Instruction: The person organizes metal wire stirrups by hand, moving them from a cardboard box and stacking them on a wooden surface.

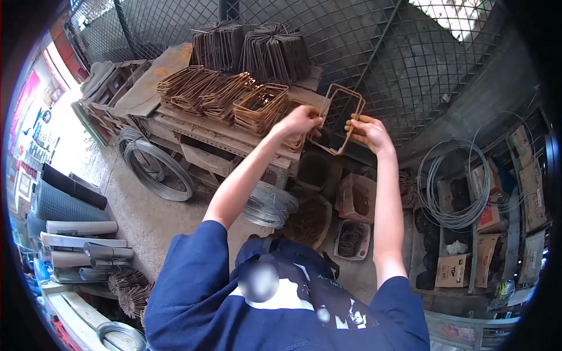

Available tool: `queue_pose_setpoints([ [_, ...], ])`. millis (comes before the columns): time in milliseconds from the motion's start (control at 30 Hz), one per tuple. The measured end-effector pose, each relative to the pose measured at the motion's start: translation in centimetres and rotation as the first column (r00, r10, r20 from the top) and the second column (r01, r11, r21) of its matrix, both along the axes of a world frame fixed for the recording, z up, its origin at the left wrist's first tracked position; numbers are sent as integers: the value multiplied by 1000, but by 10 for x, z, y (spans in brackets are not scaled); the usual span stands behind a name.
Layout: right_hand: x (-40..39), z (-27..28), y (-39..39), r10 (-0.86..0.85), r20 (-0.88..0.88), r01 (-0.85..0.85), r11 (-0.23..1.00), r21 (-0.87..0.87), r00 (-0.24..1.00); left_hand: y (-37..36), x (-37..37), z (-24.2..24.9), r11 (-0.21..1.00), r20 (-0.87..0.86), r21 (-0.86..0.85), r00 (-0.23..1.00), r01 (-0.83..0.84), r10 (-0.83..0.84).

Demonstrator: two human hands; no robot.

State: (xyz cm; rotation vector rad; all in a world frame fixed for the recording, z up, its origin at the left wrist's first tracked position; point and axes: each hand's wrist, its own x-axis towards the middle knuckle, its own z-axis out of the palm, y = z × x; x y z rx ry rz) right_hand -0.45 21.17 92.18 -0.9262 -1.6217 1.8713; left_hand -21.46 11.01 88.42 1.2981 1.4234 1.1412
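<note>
A rectangular loop of bent metal rod (346, 89) is held up in the air, tilted, between my two hands. My left hand (301, 121) grips its left side with closed fingers. On its right side, my right hand (370, 132) pinches the rod between thumb and fingers. Just left of and below my left hand, stacks of similar rusty loops (260, 106) lie on a wooden bench (202, 133). More loops (199, 88) lie in leaning rows farther left along it.
Darker bundles of frames (275, 52) stand at the bench's back, before a wire mesh wall (404, 64). Wire coils (155, 167) lean below the bench. Cardboard boxes (357, 198) sit on the floor. Mesh rolls (70, 199) lie at left; wire coils (456, 184) hang at right.
</note>
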Motion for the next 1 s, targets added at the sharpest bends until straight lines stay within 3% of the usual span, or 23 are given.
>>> queue_pose_setpoints([
  [100, -28, -16, 0, -7, -3, 7, 997, -71, 1000, 1, -29, 5, 998, -219, -13, 974, -64, 59],
  [133, -38, -23, 1, -1, 0, 1, 996, -85, 1000, -2, -34, 7, 998, -220, -14, 974, -56, 52],
  [200, -57, -34, 2, -10, 22, 12, 995, -96, 1000, -5, -45, 9, 980, -487, 35, 853, -196, 188],
  [233, -65, -37, 2, -18, 55, 23, 996, -90, 998, -5, -51, 5, 974, -534, 108, 815, -199, 225],
  [367, -87, -41, 0, -36, 111, 45, 996, -80, 993, 0, -60, -3, 963, -572, 96, 778, -252, 260],
  [467, -100, -60, 10, -35, 135, 44, 997, -63, 990, -15, -50, 16, 964, -589, -37, 785, -264, 192],
  [600, -118, -78, 3, 5, 522, -68, 993, 101, 853, -25, -46, 19, 993, -715, -65, 698, -99, 22],
  [667, -121, -84, -1, -29, 466, -15, 996, 90, 884, -33, -41, 24, 998, -654, 62, 755, -13, 51],
  [800, -121, -89, 3, -22, 521, -31, 995, 93, 853, -23, -50, 6, 995, -652, -64, 751, 83, -104],
  [933, -114, -83, 2, -10, 506, -51, 993, 107, 863, -13, -46, -20, 970, -634, -83, 739, 228, -228],
  [1000, -109, -81, 1, -53, 493, -3, 994, 112, 868, -12, -41, -23, 975, -657, -34, 730, 221, -189],
])
